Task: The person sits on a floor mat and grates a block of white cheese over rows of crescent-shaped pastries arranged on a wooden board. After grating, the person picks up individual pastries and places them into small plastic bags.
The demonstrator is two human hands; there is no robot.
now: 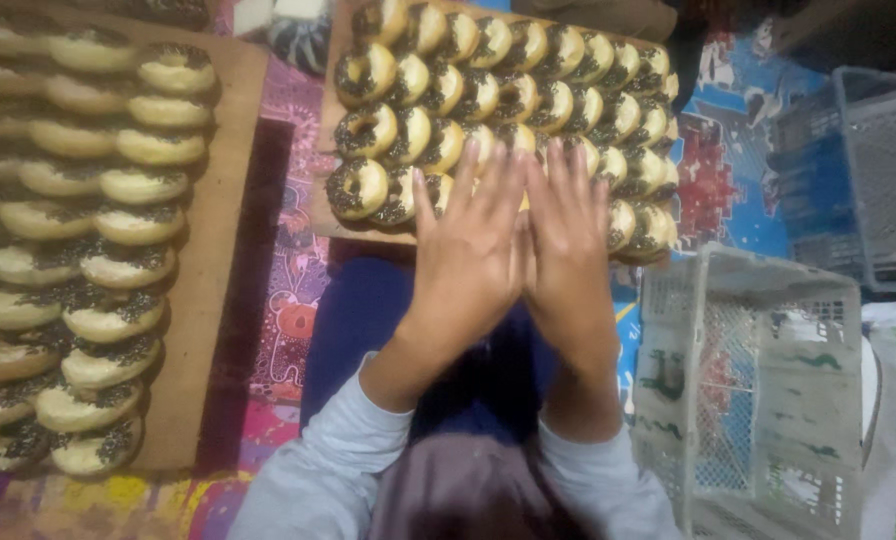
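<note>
Chocolate-sprinkled doughnuts fill a board at upper centre; left hand and right hand, fingers spread flat, press side by side on the nearest row.

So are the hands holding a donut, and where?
Cannot tell. Both hands, left and right, lie flat over the front row of donuts on the board; no grip shows.

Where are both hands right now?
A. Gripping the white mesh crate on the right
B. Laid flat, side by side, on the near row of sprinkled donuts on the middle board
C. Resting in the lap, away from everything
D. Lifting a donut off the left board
B: the left hand and right hand lie palm-down, fingers spread, on the near donuts of the middle board.
</note>
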